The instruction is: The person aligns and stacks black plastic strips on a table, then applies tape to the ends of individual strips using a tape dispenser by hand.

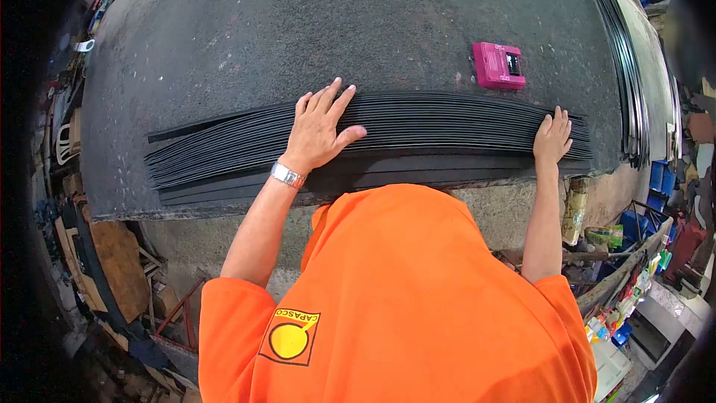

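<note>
Fingers lie open, wide on the left hand [315,133], less on the right hand [550,143], gripping nothing, maybe to keep the black strips [440,125] under them neat. The strips sit near the table [313,22] edge, a pink box [494,67] just past.

Single wide view from my head, looking forward and down, close over my orange shirt [418,291] and the dark surface [335,30].
</note>
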A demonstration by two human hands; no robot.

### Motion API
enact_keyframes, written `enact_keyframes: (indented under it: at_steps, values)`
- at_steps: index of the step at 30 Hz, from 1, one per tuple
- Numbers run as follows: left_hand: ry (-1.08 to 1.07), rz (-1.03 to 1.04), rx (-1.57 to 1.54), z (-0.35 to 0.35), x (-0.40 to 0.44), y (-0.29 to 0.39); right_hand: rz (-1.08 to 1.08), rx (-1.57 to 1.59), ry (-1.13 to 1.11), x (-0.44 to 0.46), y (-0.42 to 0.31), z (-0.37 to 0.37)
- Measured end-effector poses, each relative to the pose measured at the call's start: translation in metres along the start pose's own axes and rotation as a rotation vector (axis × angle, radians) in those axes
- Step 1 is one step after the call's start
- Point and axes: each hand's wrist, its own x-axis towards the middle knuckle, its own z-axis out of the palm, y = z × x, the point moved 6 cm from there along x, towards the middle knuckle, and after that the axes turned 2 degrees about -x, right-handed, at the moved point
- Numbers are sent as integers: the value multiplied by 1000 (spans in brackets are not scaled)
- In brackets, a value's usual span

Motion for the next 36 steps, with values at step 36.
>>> enact_keyframes:
  at_steps: [36]
  values:
    - [-86, -3, 163, 1, 8, 11, -8, -24, 5, -1, -4, -2]
